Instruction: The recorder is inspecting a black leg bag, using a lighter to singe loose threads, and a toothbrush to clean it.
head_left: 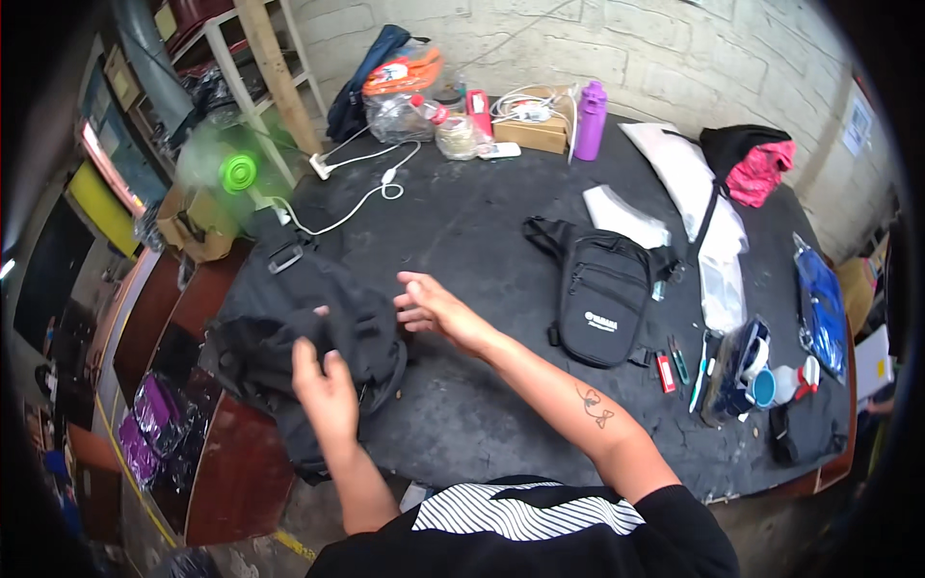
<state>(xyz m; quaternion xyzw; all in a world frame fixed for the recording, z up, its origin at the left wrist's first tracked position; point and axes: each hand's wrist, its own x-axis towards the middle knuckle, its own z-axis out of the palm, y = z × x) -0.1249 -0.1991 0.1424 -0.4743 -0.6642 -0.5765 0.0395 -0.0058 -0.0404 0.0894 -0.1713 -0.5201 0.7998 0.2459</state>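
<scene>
A black fabric bag (332, 279) with straps and a buckle lies rumpled on the left side of the dark table (462, 207). My left hand (326, 385) is over its near part, fingers apart and slightly blurred; I see no grip on the cloth. Just off the bag's right side is my right hand (434, 306), its fingers spread and nothing in them. To the right, a small black sling bag (607, 299) with zips and a pale print lies flat, apart from both hands.
A green fan (238, 173) and a white cable (361, 204) are at the far left. A purple bottle (591, 120) and cardboard box (535, 125) stand along the wall. Cutters (679, 358), a toothbrush (699, 371) and a spray bottle (795, 379) lie right.
</scene>
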